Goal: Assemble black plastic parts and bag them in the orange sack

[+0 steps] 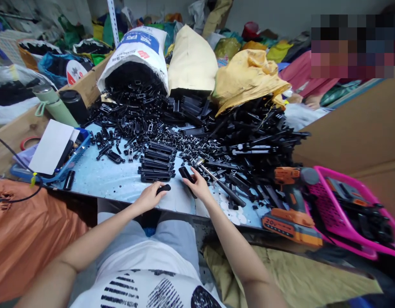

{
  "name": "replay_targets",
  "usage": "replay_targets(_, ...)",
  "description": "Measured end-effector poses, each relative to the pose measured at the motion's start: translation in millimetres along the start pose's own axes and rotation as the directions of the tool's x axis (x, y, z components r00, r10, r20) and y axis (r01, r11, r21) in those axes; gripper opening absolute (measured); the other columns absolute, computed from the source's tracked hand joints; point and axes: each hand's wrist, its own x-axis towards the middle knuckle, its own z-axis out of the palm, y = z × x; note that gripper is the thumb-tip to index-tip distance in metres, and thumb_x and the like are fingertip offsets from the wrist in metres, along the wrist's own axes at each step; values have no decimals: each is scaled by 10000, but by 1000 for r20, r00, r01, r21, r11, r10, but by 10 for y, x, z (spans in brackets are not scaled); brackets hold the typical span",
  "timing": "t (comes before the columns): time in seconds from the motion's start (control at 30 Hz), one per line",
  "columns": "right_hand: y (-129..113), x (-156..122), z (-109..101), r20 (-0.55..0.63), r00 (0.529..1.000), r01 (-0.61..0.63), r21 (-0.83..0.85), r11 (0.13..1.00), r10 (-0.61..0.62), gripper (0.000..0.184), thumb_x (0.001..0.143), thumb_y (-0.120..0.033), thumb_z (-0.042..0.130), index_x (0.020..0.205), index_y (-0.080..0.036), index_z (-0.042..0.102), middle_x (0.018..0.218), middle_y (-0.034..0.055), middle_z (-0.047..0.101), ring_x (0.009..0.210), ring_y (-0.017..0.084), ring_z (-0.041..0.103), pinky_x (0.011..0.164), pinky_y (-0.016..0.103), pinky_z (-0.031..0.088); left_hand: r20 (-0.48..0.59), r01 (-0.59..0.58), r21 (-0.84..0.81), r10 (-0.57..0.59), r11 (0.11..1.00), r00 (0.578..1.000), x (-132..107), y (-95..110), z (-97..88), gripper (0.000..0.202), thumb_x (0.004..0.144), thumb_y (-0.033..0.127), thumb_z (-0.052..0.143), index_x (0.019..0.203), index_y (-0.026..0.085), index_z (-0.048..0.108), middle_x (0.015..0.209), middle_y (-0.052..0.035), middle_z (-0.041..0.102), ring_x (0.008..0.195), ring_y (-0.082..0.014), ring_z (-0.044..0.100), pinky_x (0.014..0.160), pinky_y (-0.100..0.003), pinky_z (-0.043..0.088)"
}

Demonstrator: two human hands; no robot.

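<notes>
My left hand (151, 196) is closed around a small black plastic part (165, 188) near the front edge of the blue table (114, 179). My right hand (197, 185) grips a longer black plastic piece (185, 173) just beside it. A hammer (216, 181) with a black handle lies right of my right hand. A neat stack of assembled black pieces (157, 162) sits just beyond both hands. Behind it spreads a big heap of loose black parts (242, 132).
An orange cordless drill (289, 201) and a pink basket (351, 209) stand at the right. A white sack (136, 55) spills parts at the back, beside yellow bags (248, 75). A blue tray (52, 154), bottles (56, 105) and cardboard sit left. Another person is at the far right.
</notes>
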Motion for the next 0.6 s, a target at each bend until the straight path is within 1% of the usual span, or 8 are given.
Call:
replay_targets(0.1,-146,-180,-23,-63,997,30,-298,954,-52,516,787,-326,627,1243,-118,503,1028,140,568,939,252,548,801,359,453,-35,82,-1,-82,997,996,110,-33,25,217,821,256,575,1016,160,558,985,-97,650,932,-238,619,812,-367,489)
replay_targets(0.17,-231,-332,7,-22,993,93,-441,893,-114,435,802,-316,621,1181,-116,545,1013,153,564,950,274,531,805,379,446,-93,86,-65,-92,994,991,143,-35,23,239,831,267,559,1044,159,567,1023,-99,650,948,-230,615,825,-365,492)
replay_targets(0.23,-272,-449,59,47,981,186,-466,865,-186,427,826,-352,600,1183,-124,546,1074,166,561,996,282,517,850,395,433,-128,62,-155,-83,986,988,129,-3,10,273,869,275,497,1114,172,563,1084,-89,640,962,-206,608,841,-351,490)
replay_targets(0.3,-274,-491,101,53,975,218,-428,877,-217,435,860,-369,551,1222,-130,526,1142,176,552,1074,295,492,935,432,387,-131,70,-222,-101,973,986,84,60,-1,305,891,271,451,1158,177,564,1087,-79,636,921,-182,611,817,-323,495)
replay_targets(0.4,-294,-450,114,18,989,148,-213,966,-148,437,917,-369,434,1279,-131,485,1110,172,581,1066,290,523,961,470,371,-131,92,-269,-131,959,983,7,186,-2,326,909,291,420,1157,167,593,1019,-71,634,781,-142,612,742,-277,499)
replay_targets(0.47,-372,-423,106,73,995,66,119,991,-75,464,944,-413,344,1320,-160,444,1002,129,619,901,236,604,870,419,457,-116,89,-304,-130,949,985,-29,270,7,353,920,318,406,1175,158,591,983,-65,624,638,-102,584,668,-253,496)
replay_targets(0.53,-493,-426,105,184,982,-51,461,886,-39,518,951,-473,276,1378,-195,368,832,68,632,690,181,620,706,348,520,-98,77,-344,-117,936,988,-54,339,15,375,921,333,410,1217,165,567,969,-55,613,534,-70,539,594,-234,485)
replay_targets(0.6,-604,-444,105,260,964,-126,643,755,-61,559,940,-509,287,1411,-209,322,697,20,602,561,150,584,583,303,522,-135,24,-338,-74,941,988,-74,381,8,379,914,321,432,1247,183,549,981,-56,608,599,-85,570,618,-234,492)
